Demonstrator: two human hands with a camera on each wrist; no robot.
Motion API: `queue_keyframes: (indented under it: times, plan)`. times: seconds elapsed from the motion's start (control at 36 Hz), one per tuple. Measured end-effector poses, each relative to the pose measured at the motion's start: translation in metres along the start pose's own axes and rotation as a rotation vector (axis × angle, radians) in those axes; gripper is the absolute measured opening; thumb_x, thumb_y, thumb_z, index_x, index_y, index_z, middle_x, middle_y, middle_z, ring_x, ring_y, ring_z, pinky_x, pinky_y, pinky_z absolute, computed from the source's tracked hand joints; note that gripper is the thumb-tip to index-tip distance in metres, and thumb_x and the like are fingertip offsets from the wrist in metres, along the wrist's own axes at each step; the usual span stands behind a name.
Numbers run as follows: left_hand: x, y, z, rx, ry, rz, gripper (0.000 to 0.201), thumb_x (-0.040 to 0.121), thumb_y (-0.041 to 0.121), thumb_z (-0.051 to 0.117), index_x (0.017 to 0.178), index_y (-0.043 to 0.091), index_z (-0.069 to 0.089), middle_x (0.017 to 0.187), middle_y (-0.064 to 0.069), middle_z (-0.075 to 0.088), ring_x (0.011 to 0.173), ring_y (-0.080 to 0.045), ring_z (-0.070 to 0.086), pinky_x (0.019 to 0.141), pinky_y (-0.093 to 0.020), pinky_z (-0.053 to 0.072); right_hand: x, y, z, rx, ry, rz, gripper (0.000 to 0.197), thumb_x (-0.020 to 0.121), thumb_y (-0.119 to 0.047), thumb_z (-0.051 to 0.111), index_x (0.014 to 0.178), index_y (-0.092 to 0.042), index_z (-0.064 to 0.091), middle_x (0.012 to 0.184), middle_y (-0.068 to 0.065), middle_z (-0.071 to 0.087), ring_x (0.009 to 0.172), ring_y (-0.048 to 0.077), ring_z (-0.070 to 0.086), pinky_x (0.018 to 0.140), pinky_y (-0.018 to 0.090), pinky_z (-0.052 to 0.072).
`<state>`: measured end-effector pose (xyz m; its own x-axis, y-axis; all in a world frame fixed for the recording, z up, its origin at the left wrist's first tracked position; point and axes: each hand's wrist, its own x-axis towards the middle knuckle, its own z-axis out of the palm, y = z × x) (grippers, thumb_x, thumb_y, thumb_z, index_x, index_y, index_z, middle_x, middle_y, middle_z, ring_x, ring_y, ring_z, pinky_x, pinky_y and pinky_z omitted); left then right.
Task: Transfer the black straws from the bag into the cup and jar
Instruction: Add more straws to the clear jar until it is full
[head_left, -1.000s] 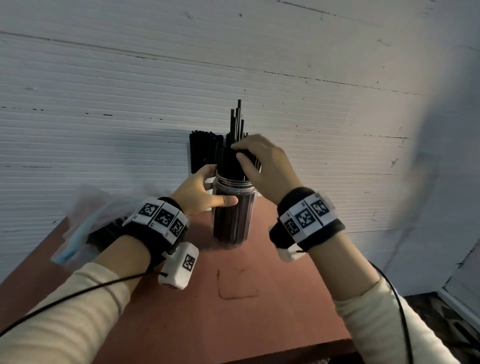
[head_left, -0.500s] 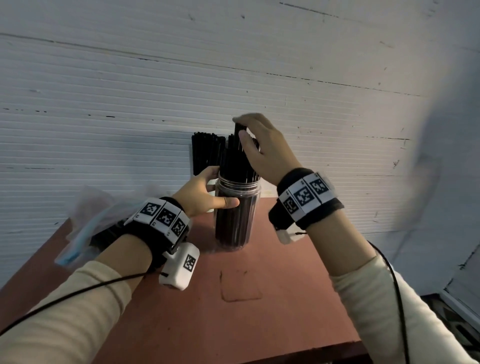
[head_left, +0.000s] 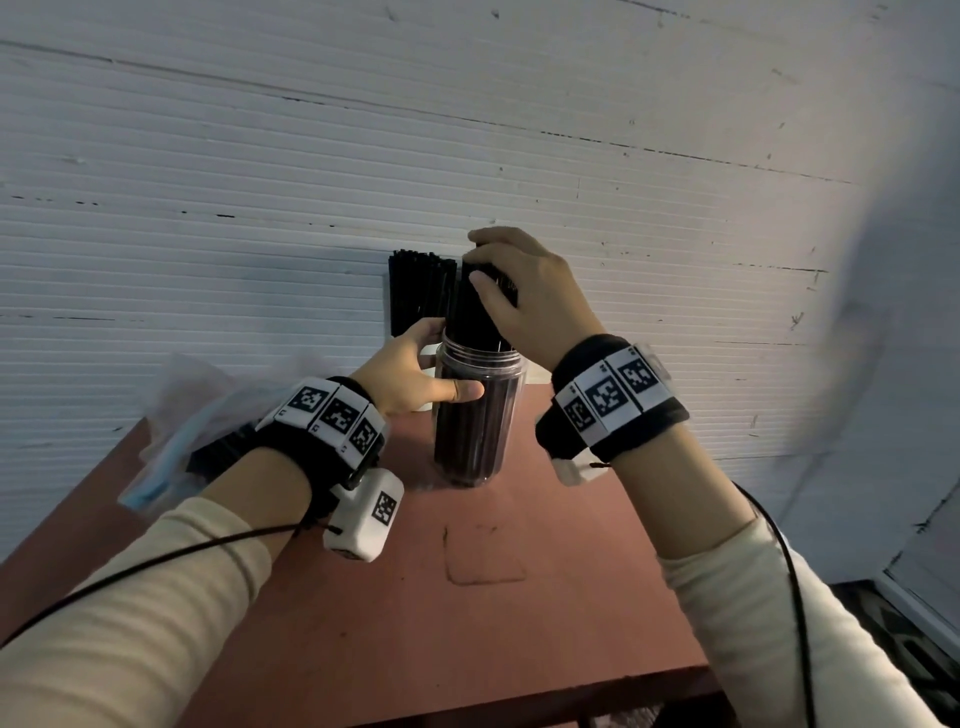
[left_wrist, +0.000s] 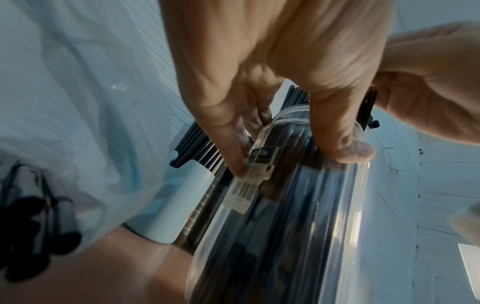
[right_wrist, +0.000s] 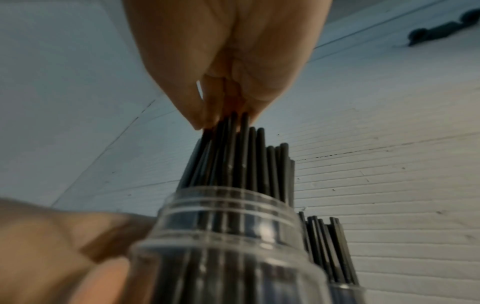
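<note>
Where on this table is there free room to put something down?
The table is bare in front of the jar, down to the near edge, and right of the jar to the right edge. Crowded: back left, where the bag lies, and behind the jar, where the cup stands by the wall.

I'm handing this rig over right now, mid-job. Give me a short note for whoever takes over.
Left hand: grips the jar near its rim, upright on the table.
Right hand: curled over the tops of the straws standing in the jar.
Cup: behind the jar, holding straws.
Bag: on the table's left side, some straws inside.
Done: jar and cup both hold straws; the jar looks full.
Left: settle this bundle, then probably move the bag's remaining straws.
</note>
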<state>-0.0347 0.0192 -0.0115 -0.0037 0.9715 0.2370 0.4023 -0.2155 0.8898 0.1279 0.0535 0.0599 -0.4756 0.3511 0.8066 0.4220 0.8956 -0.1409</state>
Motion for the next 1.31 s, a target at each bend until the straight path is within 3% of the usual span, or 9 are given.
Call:
queue_keyframes:
  times: [0.11,0.22,0.42,0.53,0.69,0.86,0.94,1.19,1.31]
  plan:
    - [0.000,0.000,0.000,-0.001,-0.001,0.000,0.080,0.071,0.019,0.085,0.139,0.020,0.042,0.131,0.006,0.059,0.122,-0.010,0.056,0.107,-0.035,0.043,0.004,-0.003,-0.005,0.066,0.071,-0.009,0.021,0.089,-0.010,0.058,0.105,-0.005,0.071,0.110,0.005,0.065,0.101,0.015,0.061,0.090,0.012,0.044]
    - [0.000,0.001,0.000,0.011,0.002,0.002,0.081,0.072,0.019,0.085,0.141,0.020,0.041,0.133,0.007,0.057,0.124,-0.009,0.054,0.108,-0.032,0.041,0.005,-0.001,-0.008,0.083,0.073,0.023,0.030,0.089,-0.006,0.057,0.117,-0.006,0.067,0.117,0.006,0.062,0.106,0.015,0.060,0.092,0.029,0.051]
    - [0.000,0.000,0.001,-0.008,0.001,-0.004,0.079,0.072,0.018,0.085,0.138,0.022,0.042,0.133,0.007,0.056,0.124,-0.012,0.054,0.106,-0.041,0.045,0.008,-0.003,-0.015,0.157,0.036,0.124,0.016,0.082,-0.002,0.063,0.097,-0.007,0.067,0.092,0.001,0.066,0.083,0.013,0.062,0.079,0.023,0.053]
    - [0.000,0.000,0.000,-0.018,-0.004,-0.004,0.079,0.073,0.016,0.083,0.139,0.020,0.041,0.135,0.007,0.055,0.125,-0.011,0.053,0.106,-0.032,0.043,0.009,-0.004,-0.016,0.192,0.096,0.186,0.014,0.083,-0.004,0.065,0.096,-0.009,0.070,0.090,0.000,0.069,0.078,0.007,0.065,0.074,0.015,0.052]
    - [0.000,0.000,0.001,-0.029,-0.001,-0.002,0.077,0.073,0.015,0.084,0.138,0.021,0.042,0.134,0.006,0.056,0.125,-0.010,0.053,0.105,-0.029,0.042,0.003,-0.005,-0.017,0.098,0.056,0.172,0.014,0.087,-0.007,0.058,0.093,-0.009,0.071,0.086,-0.004,0.070,0.082,0.013,0.064,0.081,0.028,0.051]
    - [0.000,0.000,0.002,-0.021,0.014,-0.003,0.078,0.072,0.015,0.084,0.139,0.020,0.043,0.132,0.005,0.058,0.122,-0.011,0.055,0.106,-0.030,0.042,0.005,-0.006,-0.021,0.079,0.083,0.114,0.013,0.085,0.001,0.056,0.089,-0.004,0.067,0.078,-0.009,0.060,0.070,-0.002,0.051,0.069,0.007,0.040]
    - [0.000,0.001,0.002,-0.019,0.012,-0.011,0.078,0.073,0.015,0.083,0.139,0.020,0.043,0.133,0.003,0.058,0.122,-0.012,0.055,0.105,-0.031,0.043,0.007,-0.008,-0.022,0.088,0.122,0.097,0.014,0.085,0.002,0.054,0.089,-0.004,0.067,0.080,-0.005,0.062,0.074,0.007,0.054,0.069,0.010,0.041]
    - [0.000,0.002,0.001,-0.020,0.001,-0.023,0.080,0.074,0.014,0.083,0.142,0.018,0.040,0.137,0.006,0.055,0.126,-0.011,0.053,0.098,-0.022,0.041,0.015,-0.008,-0.025,0.028,-0.038,0.223,0.014,0.088,-0.004,0.058,0.087,-0.011,0.070,0.067,-0.019,0.056,0.070,0.006,0.056,0.072,0.017,0.050]
    - [0.000,0.001,0.001,-0.010,-0.001,-0.022,0.080,0.073,0.016,0.084,0.141,0.021,0.042,0.134,0.006,0.057,0.125,-0.011,0.053,0.100,-0.025,0.042,0.011,-0.009,-0.024,0.133,0.058,0.226,0.011,0.086,-0.006,0.062,0.096,-0.009,0.064,0.077,-0.006,0.063,0.068,0.010,0.062,0.069,0.023,0.054]
